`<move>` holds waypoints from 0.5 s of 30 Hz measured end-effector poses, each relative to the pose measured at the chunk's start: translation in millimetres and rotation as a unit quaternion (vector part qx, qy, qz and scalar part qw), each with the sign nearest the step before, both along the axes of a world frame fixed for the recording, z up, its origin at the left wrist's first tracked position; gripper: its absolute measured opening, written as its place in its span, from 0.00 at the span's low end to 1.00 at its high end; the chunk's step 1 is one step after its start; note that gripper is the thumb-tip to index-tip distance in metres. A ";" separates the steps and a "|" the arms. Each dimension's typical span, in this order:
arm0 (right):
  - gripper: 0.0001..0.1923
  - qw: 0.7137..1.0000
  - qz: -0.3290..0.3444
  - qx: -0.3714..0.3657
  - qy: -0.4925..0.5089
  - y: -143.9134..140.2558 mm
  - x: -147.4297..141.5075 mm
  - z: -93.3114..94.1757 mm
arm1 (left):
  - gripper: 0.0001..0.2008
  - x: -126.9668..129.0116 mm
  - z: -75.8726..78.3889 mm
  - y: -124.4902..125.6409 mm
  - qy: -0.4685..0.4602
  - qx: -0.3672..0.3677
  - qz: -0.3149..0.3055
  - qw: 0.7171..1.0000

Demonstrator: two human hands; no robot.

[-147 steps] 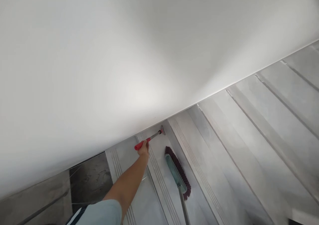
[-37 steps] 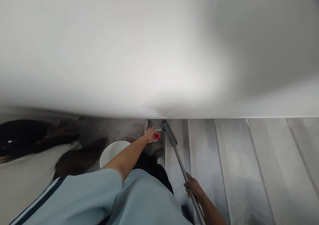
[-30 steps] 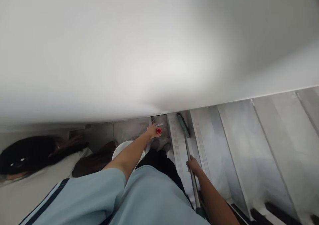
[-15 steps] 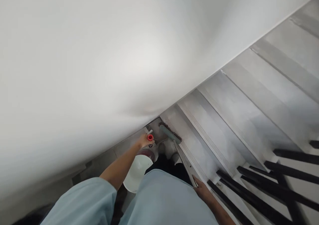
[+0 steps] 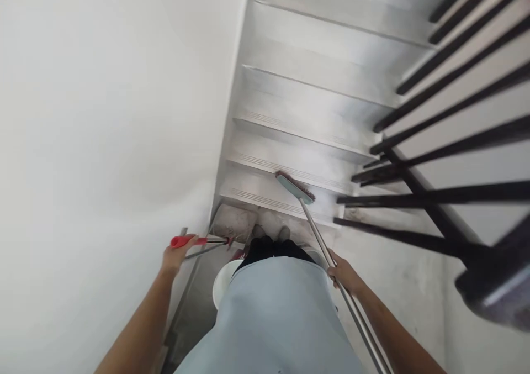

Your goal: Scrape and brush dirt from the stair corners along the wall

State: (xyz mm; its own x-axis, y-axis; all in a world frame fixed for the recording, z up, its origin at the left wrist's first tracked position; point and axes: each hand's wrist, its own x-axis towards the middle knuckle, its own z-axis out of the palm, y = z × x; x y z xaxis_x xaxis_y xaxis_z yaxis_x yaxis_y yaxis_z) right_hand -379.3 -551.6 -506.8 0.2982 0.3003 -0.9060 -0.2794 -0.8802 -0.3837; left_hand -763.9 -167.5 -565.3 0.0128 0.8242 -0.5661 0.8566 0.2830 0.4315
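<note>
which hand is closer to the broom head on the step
Right. The right hand grips the broom's metal pole, directly down the handle from the broom head. The left hand is off by the wall, holding a red-handled scraper.

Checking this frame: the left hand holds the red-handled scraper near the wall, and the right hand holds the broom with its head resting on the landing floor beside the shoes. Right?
Not quite. The head view shows the broom head resting on the lowest stair step, not the landing floor. The rest holds: the left hand holds the red-handled scraper near the wall, and the right hand holds the broom.
</note>
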 end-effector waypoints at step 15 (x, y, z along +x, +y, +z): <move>0.52 0.972 -0.229 -0.051 -0.004 -79.1 -82.7 7.1 | 0.26 36.0 -40.7 -2.4 0.023 -0.098 0.018 0.995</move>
